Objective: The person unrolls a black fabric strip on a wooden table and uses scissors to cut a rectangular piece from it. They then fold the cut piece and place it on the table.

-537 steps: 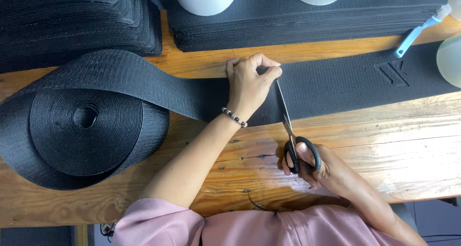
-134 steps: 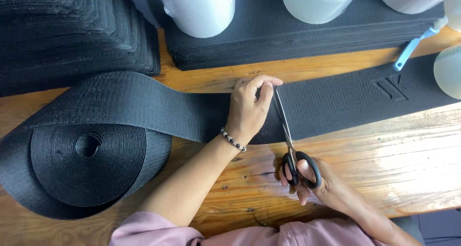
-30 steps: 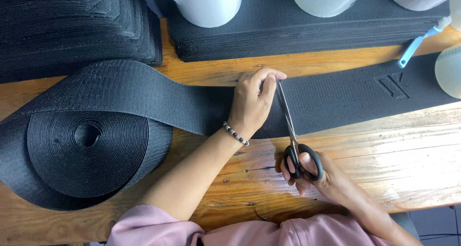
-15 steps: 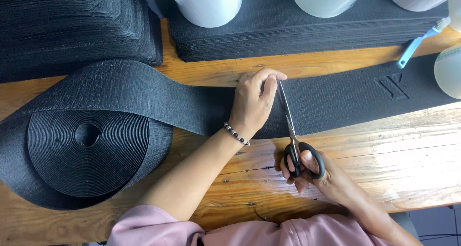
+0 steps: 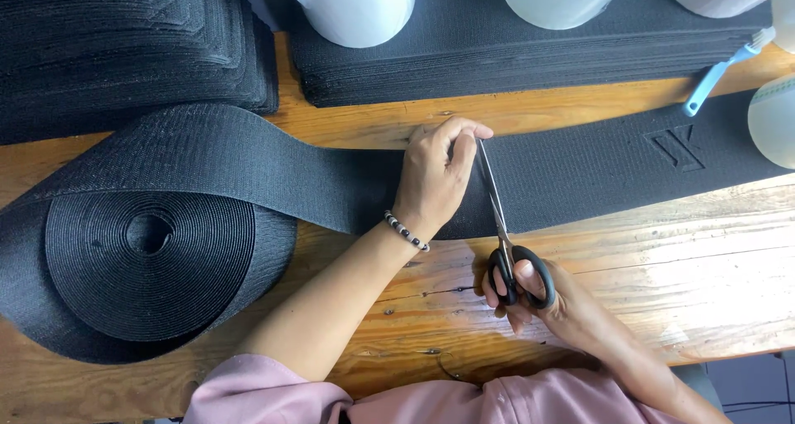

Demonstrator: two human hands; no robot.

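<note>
I see a wide black woven strap [image 5: 580, 171] lying flat across the wooden table [image 5: 704, 267], running from a big flat roll [image 5: 149, 262] at the left edge out to the right, where a stitched cross mark shows on it. Its weave looks coarse and even, its two long edges straight.

My left hand [image 5: 435, 180] presses down on the strap about mid-table, fingers together and curled, thumb and forefinger tips touching the strap's far edge just beside the scissors [image 5: 501, 225]. My right hand [image 5: 551, 304] has thumb and fingers through the black handle loops, clamped on them; the blades lie nearly closed across the full width of the strap, tips at its far edge.

Behind the strap, stacks of cut black pieces [image 5: 513, 51] sit near its far edge with a narrow band of bare wood between. White cylinders [image 5: 352, 6] stand on those stacks. A light blue brush [image 5: 720, 72] leans off the right stack onto the strap. A round whitish object [image 5: 774, 122] touches the strap at far right. On the near side, bare wood lies open between strap and table edge.
</note>
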